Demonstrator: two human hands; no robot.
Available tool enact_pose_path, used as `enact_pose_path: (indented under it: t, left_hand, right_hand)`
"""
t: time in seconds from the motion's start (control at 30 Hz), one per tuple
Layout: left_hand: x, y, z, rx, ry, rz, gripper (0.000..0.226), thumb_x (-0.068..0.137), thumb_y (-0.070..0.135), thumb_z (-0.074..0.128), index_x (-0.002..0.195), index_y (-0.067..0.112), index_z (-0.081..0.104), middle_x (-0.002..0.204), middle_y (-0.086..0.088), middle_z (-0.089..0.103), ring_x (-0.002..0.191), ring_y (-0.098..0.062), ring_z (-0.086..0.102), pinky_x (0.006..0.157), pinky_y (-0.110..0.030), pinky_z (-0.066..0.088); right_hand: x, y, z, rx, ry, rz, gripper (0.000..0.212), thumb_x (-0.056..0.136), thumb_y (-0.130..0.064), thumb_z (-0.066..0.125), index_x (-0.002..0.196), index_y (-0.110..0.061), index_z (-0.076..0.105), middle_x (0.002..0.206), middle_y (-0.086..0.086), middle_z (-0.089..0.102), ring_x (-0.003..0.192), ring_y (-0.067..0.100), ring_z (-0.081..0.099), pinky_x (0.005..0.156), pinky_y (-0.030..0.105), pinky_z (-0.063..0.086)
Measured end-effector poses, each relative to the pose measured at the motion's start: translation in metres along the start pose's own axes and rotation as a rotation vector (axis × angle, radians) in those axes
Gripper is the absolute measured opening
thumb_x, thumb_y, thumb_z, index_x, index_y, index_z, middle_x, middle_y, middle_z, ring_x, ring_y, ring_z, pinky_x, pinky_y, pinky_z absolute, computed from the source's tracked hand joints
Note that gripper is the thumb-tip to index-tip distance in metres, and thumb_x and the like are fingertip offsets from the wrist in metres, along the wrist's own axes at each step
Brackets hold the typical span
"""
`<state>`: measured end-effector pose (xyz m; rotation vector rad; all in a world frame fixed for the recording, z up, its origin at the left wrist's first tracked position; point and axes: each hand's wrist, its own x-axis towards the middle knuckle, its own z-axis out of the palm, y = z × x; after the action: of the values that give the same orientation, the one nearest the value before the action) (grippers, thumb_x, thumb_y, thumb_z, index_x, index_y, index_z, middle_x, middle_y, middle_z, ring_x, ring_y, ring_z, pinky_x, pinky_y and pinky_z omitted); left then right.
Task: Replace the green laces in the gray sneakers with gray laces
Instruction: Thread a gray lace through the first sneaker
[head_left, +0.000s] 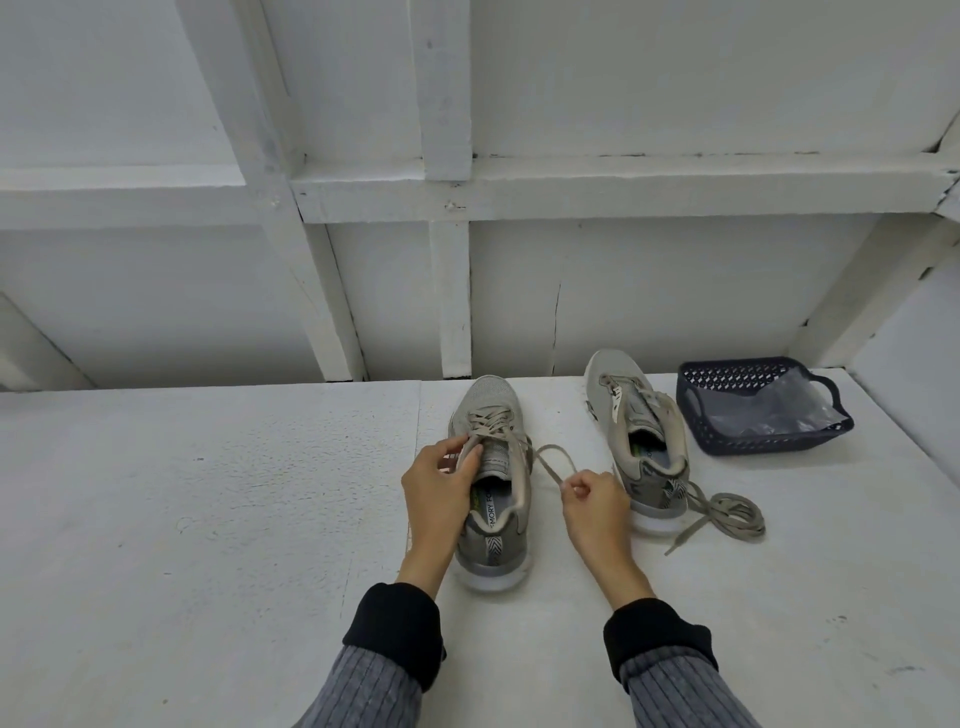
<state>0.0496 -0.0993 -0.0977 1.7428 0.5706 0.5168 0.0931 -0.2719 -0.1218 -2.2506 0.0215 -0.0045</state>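
Two sneakers stand on a table (208, 519), toes pointing away from the person. The left sneaker (493, 488) sits nearer, between the two hands. The right sneaker (636, 436) is farther back, with a loose lace (727, 514) coiled just beside its heel. A basket (763, 405) holding a plastic bag (769, 410) lies right of it, before the wall (649, 296).

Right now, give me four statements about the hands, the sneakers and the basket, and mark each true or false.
1. The right hand pinches a lace coming off the near sneaker. True.
2. The left hand rests flat on the table. False: its fingers grip the near sneaker's tongue area.
3. The basket sits right of the far sneaker. True.
4. A loose lace lies inside the basket. False: it lies on the table beside the far sneaker's heel.
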Motion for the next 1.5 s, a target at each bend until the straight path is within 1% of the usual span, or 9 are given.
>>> enact_pose_path:
  t: [0.17, 0.43, 0.63, 0.73, 0.83, 1.17, 1.27, 1.37, 1.5]
  left_hand:
    - [0.003, -0.004, 0.000, -0.030, -0.020, 0.023, 0.022, 0.088, 0.024, 0.072, 0.110, 0.024, 0.074, 0.105, 0.009, 0.071, 0.094, -0.002, 0.065, 0.080, -0.015, 0.052]
    - [0.003, -0.006, 0.001, -0.069, -0.016, 0.034, 0.017, 0.088, 0.022, 0.072, 0.105, 0.024, 0.072, 0.100, 0.015, 0.071, 0.094, -0.002, 0.065, 0.078, -0.015, 0.053]
    - [0.004, -0.007, 0.003, -0.063, -0.018, 0.010, 0.023, 0.089, 0.023, 0.072, 0.111, 0.021, 0.073, 0.105, 0.009, 0.071, 0.095, -0.005, 0.065, 0.074, -0.008, 0.049]
    - [0.005, -0.008, 0.003, -0.075, -0.042, 0.020, 0.024, 0.090, 0.021, 0.070, 0.114, 0.025, 0.073, 0.107, 0.010, 0.068, 0.095, -0.005, 0.064, 0.079, -0.012, 0.051]
    - [0.005, -0.008, 0.003, -0.071, -0.052, 0.037, 0.023, 0.091, 0.021, 0.069, 0.113, 0.027, 0.073, 0.107, 0.009, 0.067, 0.096, -0.007, 0.063, 0.081, -0.018, 0.052]
    - [0.004, -0.007, 0.003, -0.054, -0.065, 0.018, 0.022, 0.091, 0.021, 0.069, 0.112, 0.024, 0.072, 0.109, 0.009, 0.067, 0.098, -0.005, 0.063, 0.077, -0.009, 0.048]
    - [0.005, -0.008, 0.002, -0.061, -0.079, 0.039, 0.019, 0.092, 0.021, 0.067, 0.109, 0.028, 0.071, 0.111, 0.010, 0.067, 0.098, -0.006, 0.063, 0.079, -0.013, 0.050]
    - [0.005, -0.008, 0.002, -0.048, -0.084, 0.048, 0.019, 0.093, 0.020, 0.065, 0.108, 0.032, 0.070, 0.110, 0.011, 0.066, 0.098, -0.006, 0.062, 0.079, -0.013, 0.049]
    - [0.005, -0.007, 0.003, -0.046, -0.084, 0.051, 0.019, 0.093, 0.019, 0.065, 0.108, 0.030, 0.070, 0.109, 0.010, 0.065, 0.096, -0.005, 0.062, 0.075, -0.007, 0.047]
  right_hand:
    - [0.009, -0.039, 0.002, 0.025, 0.007, -0.235, 0.026, 0.093, -0.020, 0.061, 0.118, -0.021, 0.067, 0.108, -0.010, 0.064, 0.112, 0.016, 0.046, 0.097, 0.036, 0.034]
    - [0.014, -0.030, 0.012, 0.022, -0.102, -0.227, 0.016, 0.094, -0.018, 0.057, 0.080, -0.023, 0.063, 0.081, -0.005, 0.063, 0.082, 0.015, 0.052, 0.063, 0.010, 0.034]
    - [0.011, -0.049, 0.002, 0.249, -0.131, -0.233, 0.015, 0.096, -0.017, 0.057, 0.103, -0.022, 0.068, 0.090, -0.013, 0.066, 0.079, 0.000, 0.056, 0.067, 0.005, 0.039]
    - [0.016, -0.058, 0.000, 0.204, -0.164, -0.234, 0.014, 0.094, -0.013, 0.059, 0.095, -0.018, 0.072, 0.081, -0.014, 0.065, 0.074, -0.005, 0.057, 0.064, 0.002, 0.037]
    - [0.014, -0.055, 0.000, 0.176, -0.177, -0.200, 0.010, 0.094, -0.012, 0.059, 0.088, -0.014, 0.067, 0.075, -0.010, 0.061, 0.067, -0.010, 0.054, 0.060, 0.003, 0.037]
    - [0.009, -0.007, -0.001, -0.199, -0.041, 0.136, 0.011, 0.087, -0.010, 0.059, 0.077, -0.006, 0.058, 0.077, 0.008, 0.061, 0.066, 0.020, 0.054, 0.053, 0.027, 0.041]
    - [0.013, -0.021, 0.000, -0.138, -0.022, 0.000, 0.011, 0.090, -0.007, 0.056, 0.098, -0.008, 0.064, 0.098, 0.007, 0.059, 0.082, 0.018, 0.055, 0.069, 0.025, 0.042]
    - [0.015, -0.048, -0.002, 0.135, -0.112, -0.177, 0.025, 0.093, -0.007, 0.055, 0.115, -0.017, 0.064, 0.102, -0.004, 0.060, 0.083, 0.006, 0.054, 0.070, 0.006, 0.038]
    - [0.014, -0.054, -0.002, 0.157, -0.189, -0.217, 0.011, 0.095, -0.014, 0.058, 0.092, -0.019, 0.067, 0.076, -0.013, 0.061, 0.065, -0.007, 0.054, 0.062, 0.005, 0.039]
